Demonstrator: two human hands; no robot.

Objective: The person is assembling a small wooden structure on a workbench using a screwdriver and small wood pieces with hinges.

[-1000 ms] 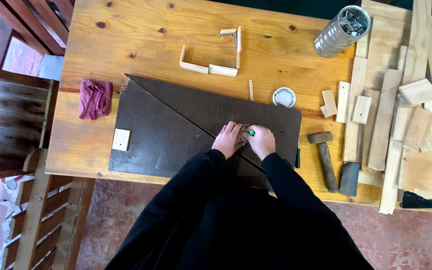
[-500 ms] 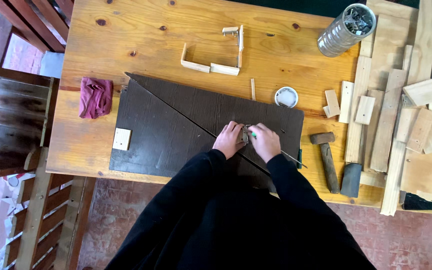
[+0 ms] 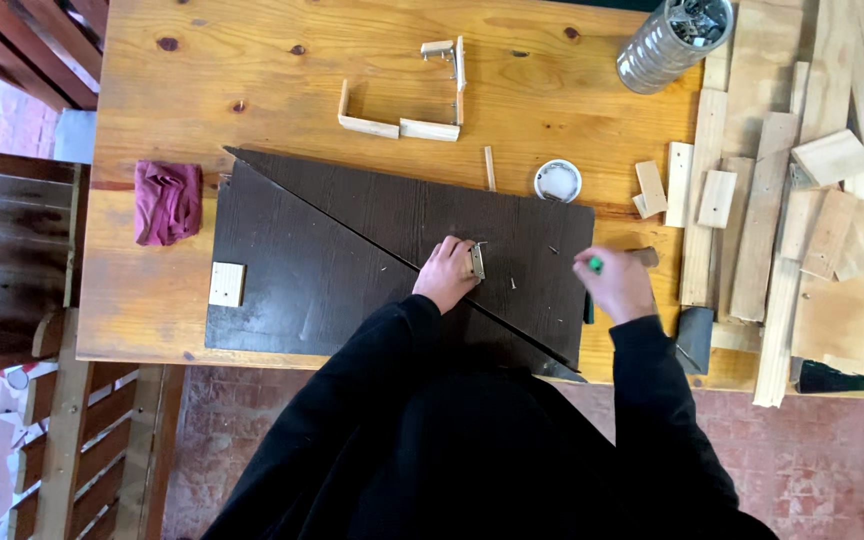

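Maroon cloth [image 3: 167, 202] lies crumpled at the left of the pine table [image 3: 282, 70], just beside a dark brown board [image 3: 332, 260] that bears a small pale wooden square [image 3: 226, 284] near its left edge. Further back sits an open frame of light wood strips [image 3: 407, 95]. A round white lid [image 3: 557, 181] rests just past the board's far edge. At the back right a ribbed metal can [image 3: 667, 45] lies tilted, small metal pieces showing in its mouth. The left hand [image 3: 446, 274] rests on the board, fingers together pinching a small metal hinge [image 3: 477, 262] upright. The right hand [image 3: 612, 283] is at the board's right edge, closed around a green-tipped tool [image 3: 595, 264]. Loose wood offcuts [image 3: 802, 200] crowd the right side.
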